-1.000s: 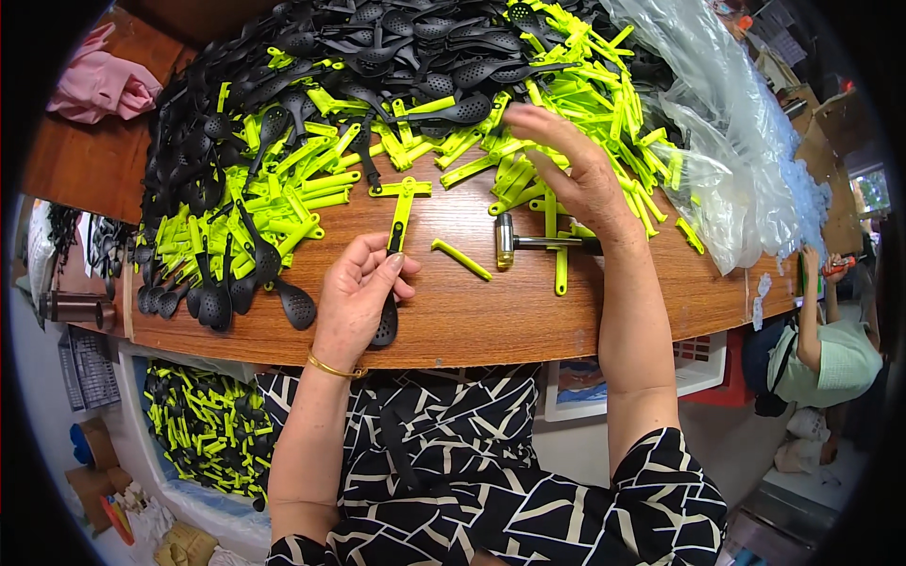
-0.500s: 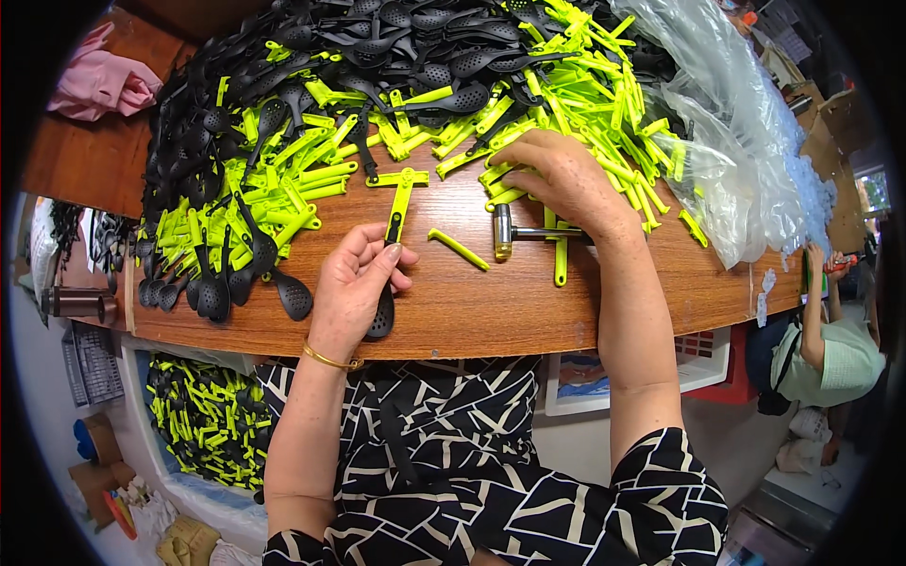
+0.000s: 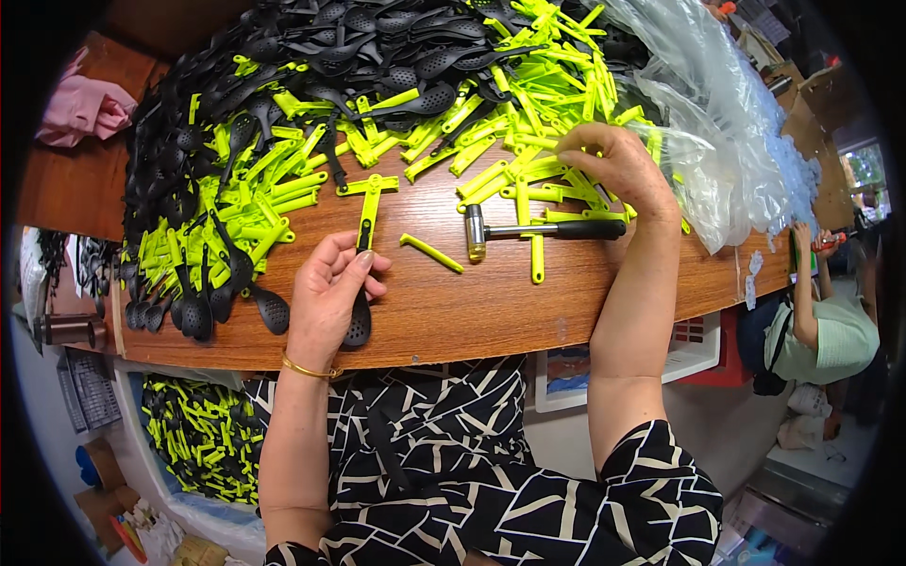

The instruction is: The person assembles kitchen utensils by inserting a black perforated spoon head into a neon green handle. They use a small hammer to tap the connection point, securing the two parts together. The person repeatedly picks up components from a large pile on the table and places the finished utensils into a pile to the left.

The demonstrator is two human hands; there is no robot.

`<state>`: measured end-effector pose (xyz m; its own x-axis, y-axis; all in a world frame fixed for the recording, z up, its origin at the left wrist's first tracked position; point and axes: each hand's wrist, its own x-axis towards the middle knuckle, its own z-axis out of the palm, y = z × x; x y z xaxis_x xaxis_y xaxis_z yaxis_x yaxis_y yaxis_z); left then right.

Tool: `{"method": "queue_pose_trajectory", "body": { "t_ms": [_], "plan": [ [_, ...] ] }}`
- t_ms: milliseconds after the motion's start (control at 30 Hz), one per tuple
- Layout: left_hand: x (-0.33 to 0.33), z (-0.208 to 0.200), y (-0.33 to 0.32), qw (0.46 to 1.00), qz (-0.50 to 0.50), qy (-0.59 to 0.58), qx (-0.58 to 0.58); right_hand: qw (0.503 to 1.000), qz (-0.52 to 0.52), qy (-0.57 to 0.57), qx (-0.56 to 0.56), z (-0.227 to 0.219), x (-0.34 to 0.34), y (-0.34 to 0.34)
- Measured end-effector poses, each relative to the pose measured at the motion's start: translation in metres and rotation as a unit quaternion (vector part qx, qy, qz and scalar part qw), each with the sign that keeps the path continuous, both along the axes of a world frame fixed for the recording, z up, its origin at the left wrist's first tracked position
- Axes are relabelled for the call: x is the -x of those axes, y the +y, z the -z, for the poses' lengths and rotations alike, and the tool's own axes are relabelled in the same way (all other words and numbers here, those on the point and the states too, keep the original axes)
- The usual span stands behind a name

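Head camera: the left hand (image 3: 330,283) pinches a black plastic spoon with holes (image 3: 358,325) and a flat lime-green plastic handle (image 3: 374,212). The spoon's round end sits just inside the front edge of the brown wooden table (image 3: 472,321). The right hand (image 3: 618,170) has bent fingers by a big pile of lime-green plastic handles (image 3: 566,85); I cannot tell if it grips one. Between the hands, brown wood shows around a short lime-green stick (image 3: 432,255) and a silver-headed hammer with a black grip (image 3: 514,229), with room to move along the front edge. Farther off, black plastic spoons (image 3: 330,47) crowd the back. A clear crinkly plastic bag (image 3: 698,123) covers the right side.
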<state>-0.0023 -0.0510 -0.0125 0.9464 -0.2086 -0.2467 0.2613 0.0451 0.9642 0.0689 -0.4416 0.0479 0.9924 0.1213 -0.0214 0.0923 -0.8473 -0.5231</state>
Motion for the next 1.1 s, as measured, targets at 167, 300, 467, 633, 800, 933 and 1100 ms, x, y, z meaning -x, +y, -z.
{"method": "queue_pose_trajectory", "body": {
  "t_ms": [167,300,467,633,800,933,1100],
  "plan": [
    [-0.002,0.001,-0.001,1.000,0.001,0.002,-0.009,0.985,-0.065,0.122,0.105,-0.002,-0.001,0.026],
    [-0.003,-0.001,-0.003,1.000,0.000,0.001,-0.010,0.997,-0.053,0.004,-0.059,0.021,-0.007,0.047],
    [-0.002,0.002,-0.001,1.000,-0.006,0.000,-0.006,0.995,-0.030,-0.003,-0.093,0.008,-0.004,0.036],
    [-0.002,-0.002,-0.002,1.000,-0.001,0.000,-0.003,0.993,0.087,-0.073,0.020,-0.002,0.000,0.004],
    [-0.002,-0.002,-0.003,1.000,0.003,-0.014,-0.011,0.993,0.089,-0.055,0.058,0.018,-0.001,-0.024],
    [-0.002,0.000,-0.002,1.000,-0.008,-0.005,-0.015,0.993,0.053,-0.032,0.105,0.013,-0.007,0.006],
    [-0.002,-0.002,-0.004,1.000,-0.001,-0.011,-0.011,0.996,0.056,-0.053,-0.035,0.024,-0.012,0.007]
  ]
}}
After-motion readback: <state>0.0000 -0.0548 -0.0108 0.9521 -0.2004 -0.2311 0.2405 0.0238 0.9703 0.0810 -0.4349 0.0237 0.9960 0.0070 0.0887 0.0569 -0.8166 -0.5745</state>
